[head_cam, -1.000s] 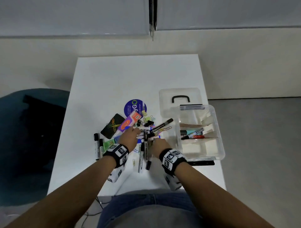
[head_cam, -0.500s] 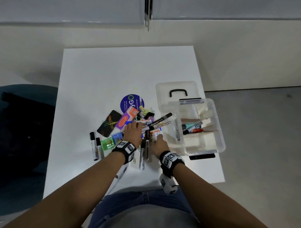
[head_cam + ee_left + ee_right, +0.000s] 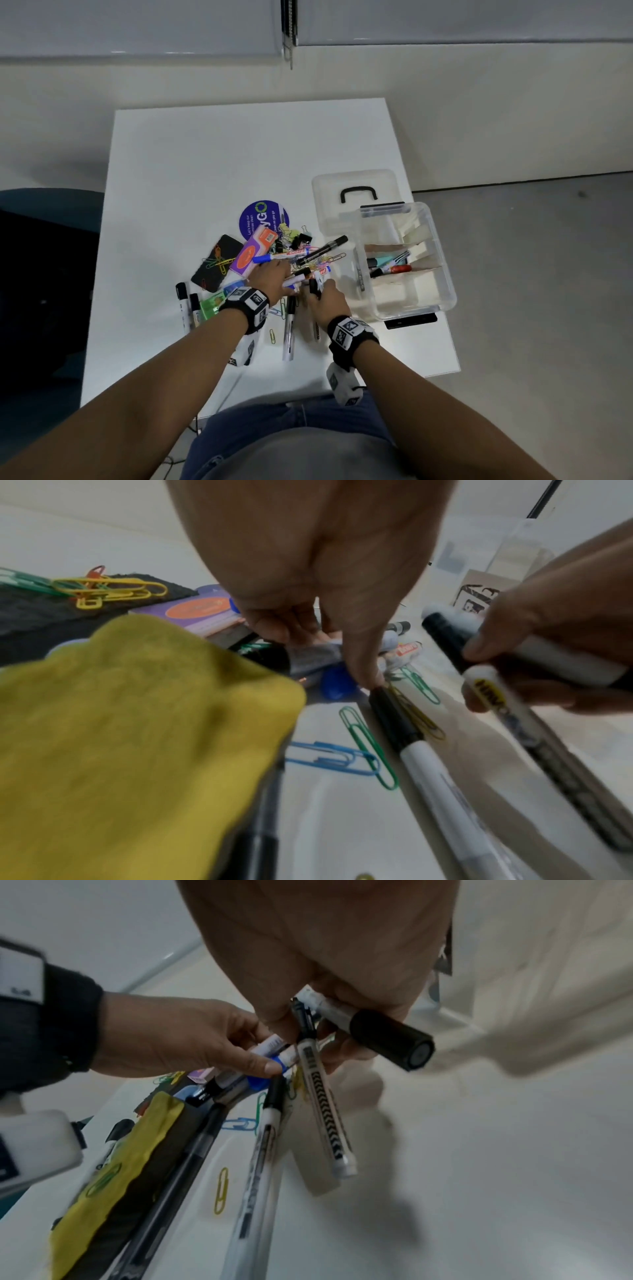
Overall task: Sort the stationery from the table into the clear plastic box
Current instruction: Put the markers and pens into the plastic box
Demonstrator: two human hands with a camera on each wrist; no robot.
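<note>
Two markers point(image 3: 325, 1096) are being gripped in the right hand point(image 3: 327, 301), bunched for one trip to the clear plastic box point(image 3: 442, 274) just beside. A blue-capped marker point(image 3: 274, 1053) is being pinched by the left hand point(image 3: 270, 277) over the bench point(image 3: 205, 154) pile.

Your box point(image 3: 442, 274) sits on the table point(image 3: 205, 164) at three o'clock from the pile of stationery point(image 3: 274, 260), its lid point(image 3: 352, 181) behind it at twelve. Markers point(image 3: 390, 267) lie in its middle compartment, and two more markers point(image 3: 187, 306) lie at nine o'clock from your hands.
</note>
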